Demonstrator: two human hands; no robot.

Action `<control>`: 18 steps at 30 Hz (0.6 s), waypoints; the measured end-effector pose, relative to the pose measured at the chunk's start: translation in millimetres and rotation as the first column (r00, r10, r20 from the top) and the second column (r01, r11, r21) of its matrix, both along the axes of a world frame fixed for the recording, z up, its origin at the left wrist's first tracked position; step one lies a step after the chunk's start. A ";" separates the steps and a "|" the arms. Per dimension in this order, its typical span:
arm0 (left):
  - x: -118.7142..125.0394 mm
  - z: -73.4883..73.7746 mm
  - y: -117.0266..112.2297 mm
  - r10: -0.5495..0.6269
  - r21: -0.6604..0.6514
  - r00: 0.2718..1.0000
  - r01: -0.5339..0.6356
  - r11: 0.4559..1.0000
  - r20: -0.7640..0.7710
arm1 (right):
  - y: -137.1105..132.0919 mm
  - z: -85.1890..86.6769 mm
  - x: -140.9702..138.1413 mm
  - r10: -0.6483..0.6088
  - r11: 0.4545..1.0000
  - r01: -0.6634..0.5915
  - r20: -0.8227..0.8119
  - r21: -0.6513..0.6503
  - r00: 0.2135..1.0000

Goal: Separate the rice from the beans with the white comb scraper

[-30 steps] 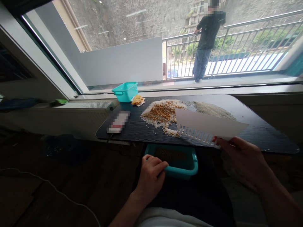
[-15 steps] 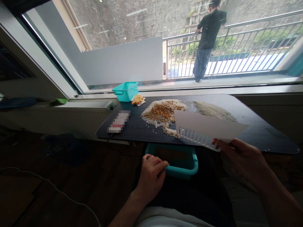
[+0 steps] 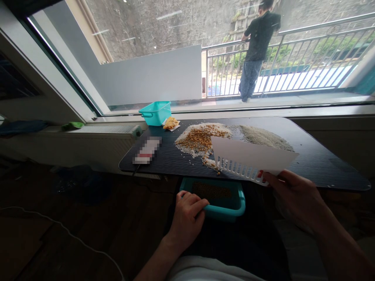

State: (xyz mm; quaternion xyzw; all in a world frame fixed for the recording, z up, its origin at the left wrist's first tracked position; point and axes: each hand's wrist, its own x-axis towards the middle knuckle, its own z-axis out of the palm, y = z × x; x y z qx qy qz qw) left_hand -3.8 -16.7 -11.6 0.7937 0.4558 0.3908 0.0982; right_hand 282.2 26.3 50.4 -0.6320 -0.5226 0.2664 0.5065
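My right hand (image 3: 295, 199) grips the near corner of a white slotted plastic scraper (image 3: 252, 158) that stands on edge on the dark table (image 3: 322, 160). Its far end touches a pile of yellow grains mixed with white rice (image 3: 199, 140). A separate heap of white rice (image 3: 262, 136) lies behind the scraper. My left hand (image 3: 187, 218) is closed on the rim of a teal basket (image 3: 225, 207) held below the table's near edge, with brownish grains inside it.
A second teal basket (image 3: 155, 113) stands on the sill at the table's far left, beside a yellow snack piece on paper (image 3: 170, 123). A flat blurred packet (image 3: 146, 150) lies on the table's left end. Outside the window a person (image 3: 254, 50) stands at a balcony railing.
The scraper and my right hand have slid a little to the left, pushing into the near edge of the mixed pile. My left hand and the basket have stayed put.
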 end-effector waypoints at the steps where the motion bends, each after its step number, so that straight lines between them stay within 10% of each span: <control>1: -0.2 0.0 0.0 0.000 -0.001 1.000 0.000 1.000 -0.004 | 0.1 0.2 -0.1 0.020 1.000 -0.020 -0.025 -0.015 0.999; 18: 0.7 1.0 0.2 0.030 -0.042 0.998 -0.032 0.999 -0.049 | -5.6 5.6 -5.8 0.069 0.998 -0.069 -0.061 -0.008 0.996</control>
